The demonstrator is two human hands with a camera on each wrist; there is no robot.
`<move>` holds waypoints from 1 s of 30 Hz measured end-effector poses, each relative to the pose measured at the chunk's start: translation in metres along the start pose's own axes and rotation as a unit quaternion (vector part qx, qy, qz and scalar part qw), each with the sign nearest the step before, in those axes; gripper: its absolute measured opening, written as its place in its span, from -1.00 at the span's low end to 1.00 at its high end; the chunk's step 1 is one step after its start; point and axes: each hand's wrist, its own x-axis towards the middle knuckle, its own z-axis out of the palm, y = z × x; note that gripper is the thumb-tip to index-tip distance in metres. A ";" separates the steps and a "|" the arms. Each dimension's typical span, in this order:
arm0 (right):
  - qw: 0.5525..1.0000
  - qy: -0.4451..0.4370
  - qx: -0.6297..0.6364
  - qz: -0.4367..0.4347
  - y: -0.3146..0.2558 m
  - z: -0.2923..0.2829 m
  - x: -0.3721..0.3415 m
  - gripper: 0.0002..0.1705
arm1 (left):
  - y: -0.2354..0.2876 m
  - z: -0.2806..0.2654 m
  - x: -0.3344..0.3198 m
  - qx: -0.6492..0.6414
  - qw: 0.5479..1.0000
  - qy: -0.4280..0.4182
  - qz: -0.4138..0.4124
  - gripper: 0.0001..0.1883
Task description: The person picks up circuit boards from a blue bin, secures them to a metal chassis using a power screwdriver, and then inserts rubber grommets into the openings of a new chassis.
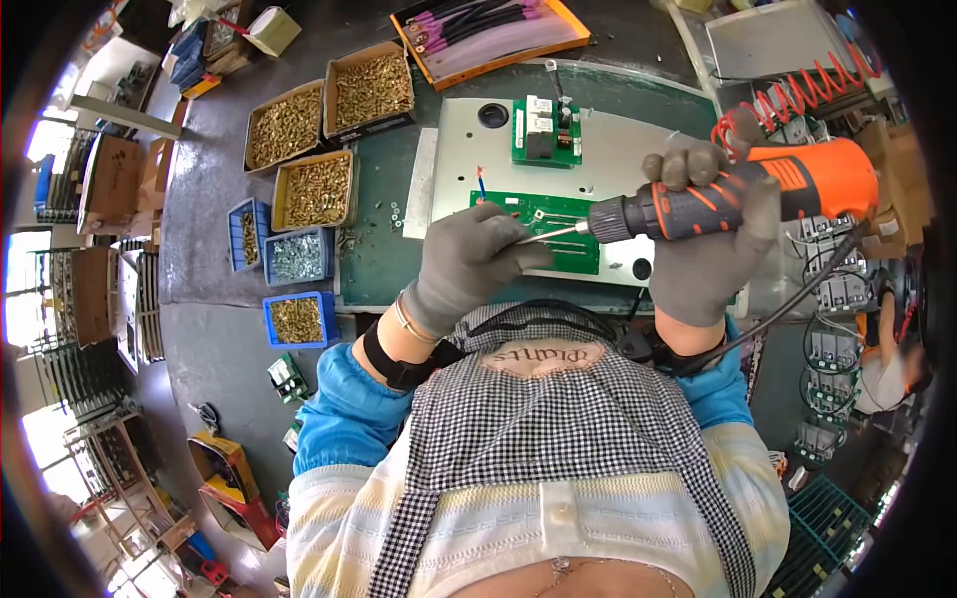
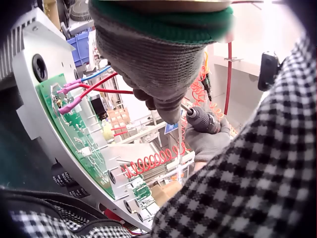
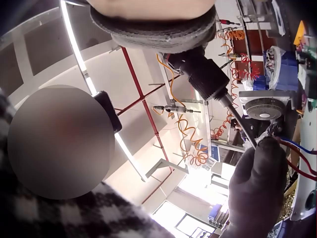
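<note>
My gloved right hand (image 1: pixel 700 271) grips an orange and black power drill (image 1: pixel 842 179), held level over the work. From its black chuck (image 2: pixel 200 120) a long thin driver bit (image 1: pixel 560 234) runs toward my left hand (image 1: pixel 461 264). The gloved left fingers pinch the bit near its tip; I cannot tell whether a screw is between them. Below lies a green circuit board (image 1: pixel 583 261) on a grey metal plate (image 1: pixel 459 125). Red wires (image 2: pixel 99 90) with pink sleeves and a blue wire (image 2: pixel 94 76) rise from the board beside the left hand.
A smaller board with relays (image 1: pixel 546 140) stands on the plate's far side. Cardboard boxes of brass fasteners (image 1: pixel 369 88) and blue bins (image 1: pixel 299 257) sit at left. An orange tray (image 1: pixel 498 52) of sleeved cables lies behind. A red coiled hose (image 1: pixel 797 100) hangs at right.
</note>
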 end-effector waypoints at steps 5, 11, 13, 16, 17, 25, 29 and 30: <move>0.999 -0.028 0.026 -0.021 -0.008 -0.006 0.004 -0.34 | 0.000 -0.006 -0.005 -0.002 0.999 -0.011 -0.041 -0.81; 0.999 -0.018 -0.019 -0.020 -0.002 -0.003 -0.002 -0.24 | -0.001 -0.001 -0.006 0.037 0.999 -0.009 -0.018 -0.83; 0.999 -0.014 -0.022 -0.022 -0.002 -0.002 -0.004 -0.21 | -0.003 0.000 -0.007 0.049 0.999 0.001 0.000 -0.82; 1.000 -0.019 -0.009 -0.018 -0.005 -0.002 -0.005 -0.18 | -0.004 0.002 -0.007 0.059 0.998 0.015 0.022 -0.79; 1.000 -0.022 -0.010 -0.017 -0.005 -0.003 -0.005 -0.18 | -0.004 0.002 -0.007 0.060 0.998 0.015 0.022 -0.79; 0.999 -0.018 -0.020 -0.023 -0.006 -0.008 -0.007 -0.23 | -0.003 0.003 -0.008 0.072 0.997 0.006 0.032 -0.80; 0.999 0.002 -0.043 -0.019 -0.008 -0.005 -0.008 -0.25 | -0.003 0.003 -0.005 0.085 0.995 -0.014 0.043 -0.83; 0.999 0.001 -0.044 -0.019 -0.007 -0.005 -0.008 -0.26 | -0.003 0.003 -0.005 0.089 0.995 -0.018 0.046 -0.83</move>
